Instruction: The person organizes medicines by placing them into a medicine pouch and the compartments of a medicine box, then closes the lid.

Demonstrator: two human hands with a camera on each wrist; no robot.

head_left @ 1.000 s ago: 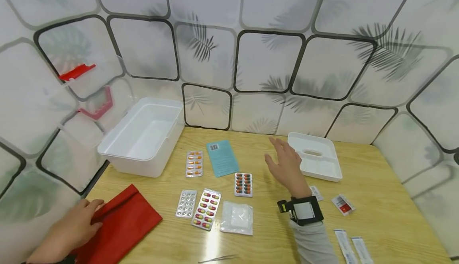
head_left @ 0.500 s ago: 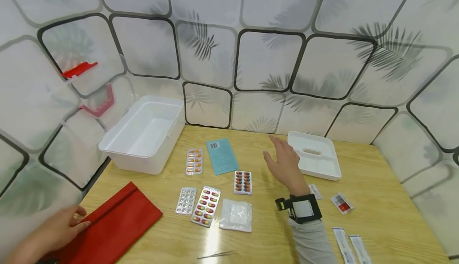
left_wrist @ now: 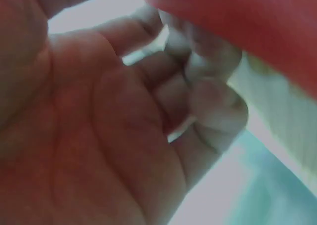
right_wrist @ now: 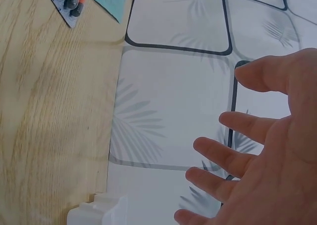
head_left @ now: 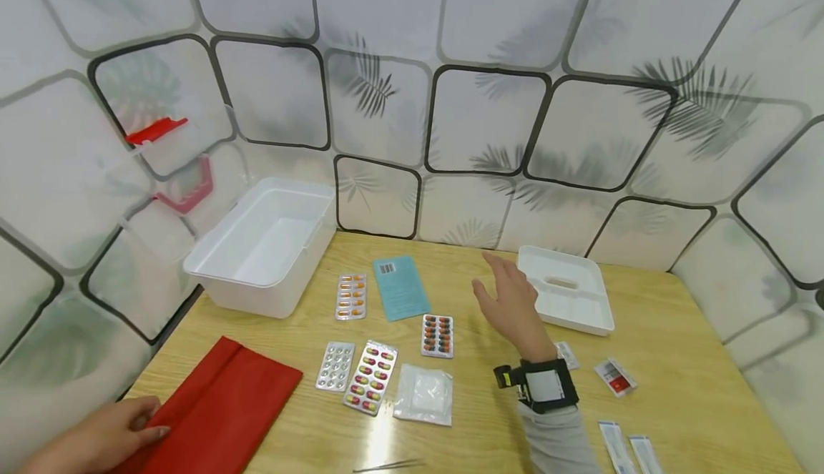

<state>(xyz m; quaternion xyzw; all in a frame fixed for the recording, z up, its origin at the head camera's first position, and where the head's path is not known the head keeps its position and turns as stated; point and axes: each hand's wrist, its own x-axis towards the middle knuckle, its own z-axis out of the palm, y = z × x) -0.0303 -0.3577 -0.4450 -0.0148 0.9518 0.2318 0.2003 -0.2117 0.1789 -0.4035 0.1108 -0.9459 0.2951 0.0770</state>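
Note:
My left hand [head_left: 106,431] pinches the left edge of a flat red pouch [head_left: 222,406], thumb on top, at the table's lower left. In the left wrist view, curled fingers [left_wrist: 218,103] meet the red fabric [left_wrist: 267,24]. Fingers spread and holding nothing, my right hand [head_left: 511,306] hovers over the table just left of a shallow white tray [head_left: 576,295] with a handle slot. The right wrist view shows that hand's open palm [right_wrist: 277,170], with a corner of white plastic [right_wrist: 99,210] below it.
Mid-table lie several blister packs [head_left: 370,377], a teal packet [head_left: 400,288], a white gauze packet [head_left: 423,394] and tweezers [head_left: 389,465]. A deep white box [head_left: 264,245] with its clear lid raised stands back left. Small sachets [head_left: 616,376] and slim packets [head_left: 616,447] lie right.
My left hand has slid left to the pouch's edge, and the pouch has turned, its right corner now farther right and higher. The right hand stays nearly still.

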